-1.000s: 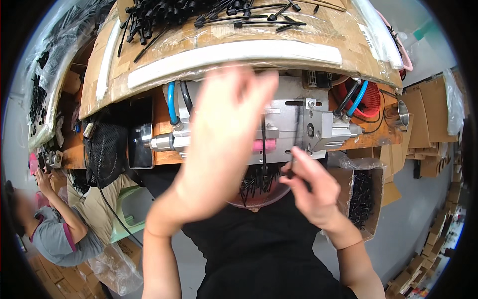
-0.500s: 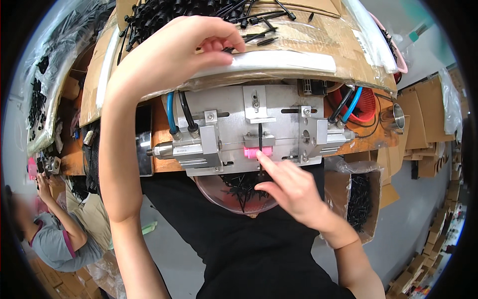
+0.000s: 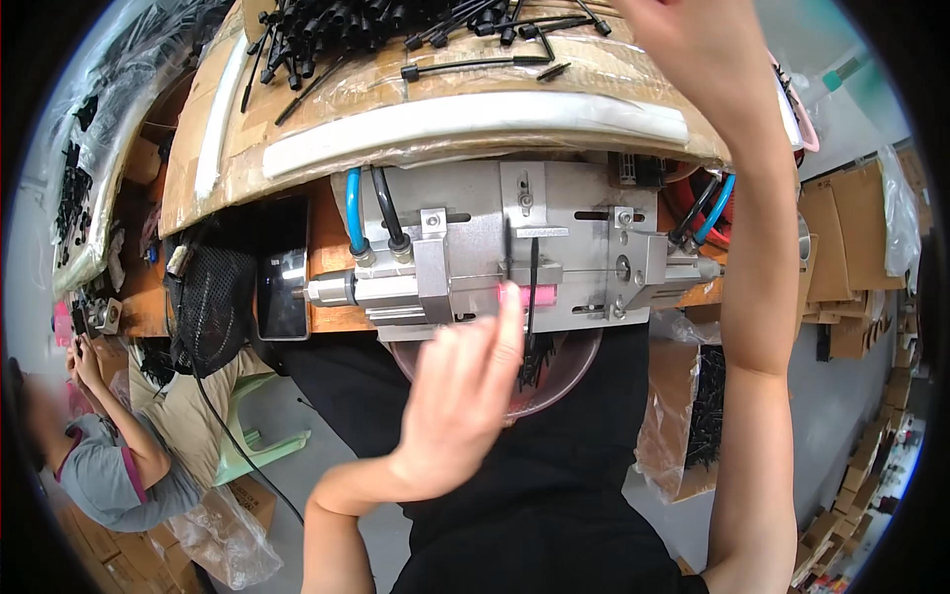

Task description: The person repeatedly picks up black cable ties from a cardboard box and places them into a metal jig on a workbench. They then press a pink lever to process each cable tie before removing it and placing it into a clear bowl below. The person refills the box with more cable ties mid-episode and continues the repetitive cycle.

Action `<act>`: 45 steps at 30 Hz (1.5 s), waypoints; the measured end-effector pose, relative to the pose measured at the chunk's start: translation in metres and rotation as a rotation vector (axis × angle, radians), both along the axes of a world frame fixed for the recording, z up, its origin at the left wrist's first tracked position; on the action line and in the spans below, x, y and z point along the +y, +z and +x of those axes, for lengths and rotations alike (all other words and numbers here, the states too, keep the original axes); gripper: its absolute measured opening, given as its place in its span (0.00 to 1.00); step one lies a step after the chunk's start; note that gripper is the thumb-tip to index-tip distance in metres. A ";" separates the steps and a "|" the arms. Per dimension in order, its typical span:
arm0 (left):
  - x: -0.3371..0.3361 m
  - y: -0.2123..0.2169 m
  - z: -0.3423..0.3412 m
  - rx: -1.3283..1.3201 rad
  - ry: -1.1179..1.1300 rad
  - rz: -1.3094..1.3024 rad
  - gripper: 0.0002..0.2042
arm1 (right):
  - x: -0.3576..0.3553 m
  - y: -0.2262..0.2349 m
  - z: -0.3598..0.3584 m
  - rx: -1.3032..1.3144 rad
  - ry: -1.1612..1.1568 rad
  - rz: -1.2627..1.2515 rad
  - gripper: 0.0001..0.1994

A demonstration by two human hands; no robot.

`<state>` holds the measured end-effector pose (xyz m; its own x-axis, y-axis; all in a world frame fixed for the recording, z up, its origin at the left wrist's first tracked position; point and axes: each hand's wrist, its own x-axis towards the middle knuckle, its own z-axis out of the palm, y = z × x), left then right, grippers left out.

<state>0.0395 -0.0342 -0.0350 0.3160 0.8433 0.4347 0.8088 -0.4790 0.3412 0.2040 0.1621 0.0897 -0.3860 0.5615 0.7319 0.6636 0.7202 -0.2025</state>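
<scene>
A metal jig (image 3: 475,247) with blue and black hoses is fixed under the edge of a cardboard-covered bench (image 3: 327,109). A thin black cable tie (image 3: 532,277) stands upright in its slot beside a small pink block (image 3: 539,295). My left hand (image 3: 460,396) reaches up from below, its fingertips touching the pink block just left of the tie. My right arm rises along the right side, and my right hand (image 3: 683,40) sits at the top edge by the pile of black cable ties (image 3: 396,25); its fingers are cut off by the picture's rim.
A brownish bowl (image 3: 569,381) holding black pieces sits under the jig. A plastic bag of black parts (image 3: 698,416) hangs to the right, a black mesh bag (image 3: 213,297) to the left. Another person (image 3: 109,455) sits at lower left near a green stool (image 3: 262,436). Cardboard boxes (image 3: 841,267) stand at the right.
The hands have swapped places. My left hand came down from the tie pile to the jig, and my right hand left the pink block and rose to the top.
</scene>
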 end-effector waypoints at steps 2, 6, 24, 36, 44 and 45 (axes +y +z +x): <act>-0.005 -0.022 0.018 0.083 0.020 0.035 0.31 | -0.016 0.001 0.005 0.017 -0.060 0.008 0.07; -0.004 -0.035 0.030 0.124 0.011 -0.021 0.32 | -0.032 0.001 0.019 0.068 -0.106 -0.012 0.07; 0.117 0.063 -0.025 -0.026 0.053 0.157 0.16 | 0.016 -0.040 0.025 -0.274 0.180 -0.074 0.06; 0.171 0.079 -0.064 -0.124 -0.167 -0.092 0.07 | 0.039 -0.029 0.005 -0.166 -0.034 -0.447 0.08; 0.084 0.051 -0.045 -0.138 -0.041 0.098 0.26 | 0.036 -0.036 0.043 -0.200 -0.067 -0.412 0.08; 0.058 0.038 -0.034 -0.112 -0.012 0.089 0.30 | 0.033 -0.037 0.053 -0.143 -0.043 -0.409 0.09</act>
<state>0.0056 0.0241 0.0028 0.2707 0.7964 0.5408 0.7621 -0.5205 0.3851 0.2573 0.1949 0.0528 -0.4378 0.8116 0.3868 0.7332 0.5713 -0.3688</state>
